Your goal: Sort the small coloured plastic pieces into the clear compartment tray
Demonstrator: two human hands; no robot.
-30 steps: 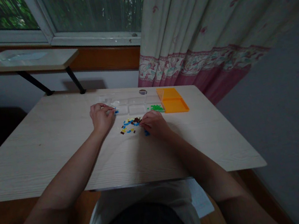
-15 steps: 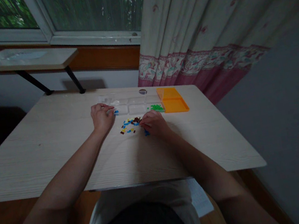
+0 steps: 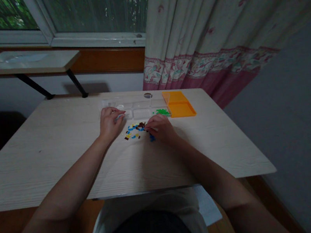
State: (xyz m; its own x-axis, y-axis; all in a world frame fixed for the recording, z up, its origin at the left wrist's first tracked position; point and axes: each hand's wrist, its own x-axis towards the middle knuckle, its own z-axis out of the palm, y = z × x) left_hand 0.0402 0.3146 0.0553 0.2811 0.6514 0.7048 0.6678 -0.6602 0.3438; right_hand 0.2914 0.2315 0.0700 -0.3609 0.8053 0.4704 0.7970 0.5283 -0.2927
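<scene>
A small heap of blue, yellow and brown pieces [image 3: 134,131] lies on the pale wooden table [image 3: 61,155]. My right hand [image 3: 160,128] rests at the heap's right edge with its fingers curled in a pinch over the brown pieces; what it holds is too small to make out. My left hand [image 3: 111,122] has its fingers bent over the left compartments of a clear divided tray [image 3: 139,109]. Green pieces [image 3: 162,112] fill the tray's right compartment. A few blue pieces [image 3: 152,137] lie beside my right wrist.
An orange lid [image 3: 179,104] lies right of the tray. A small dark round thing [image 3: 148,95] sits behind the tray. A narrow side table [image 3: 21,63] stands under the window, and a patterned curtain [image 3: 205,37] hangs at the right.
My left hand has slid a little right, onto the tray; the blue pieces seen at its fingertips before are now hidden. My right hand has barely moved.
</scene>
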